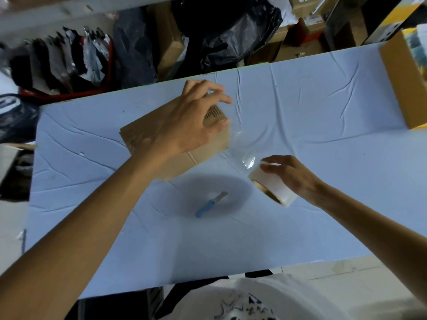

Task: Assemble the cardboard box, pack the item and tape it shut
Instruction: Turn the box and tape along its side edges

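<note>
Nearest the front edge of the tabletop [300,239] I'm seeing a wrinkled pale blue sheet covering it, and nothing else there. A bit further in, near the middle, a small knife [211,205] with a blue handle and short blade is lying free. Just right of it, the right hand [298,179] is gripping the tape roll [271,184], white-looking tape on a brown cardboard core, held just off the surface. A clear, glossy strip of tape [240,144] is running from the roll up to the cardboard box [175,144].

The box, plain brown corrugated with a printed barcode patch, is sitting left of center toward the far edge. The left hand [191,121] is pressing down on top of it, fingers spread and curled over its far right corner, pinning it.

My read: the box is assembled and closed and taping is underway. I can't tell whether the item is inside. Still left: cutting the strip and pressing it flat.

At the far right corner another open brown carton [402,88] is sitting.
</note>
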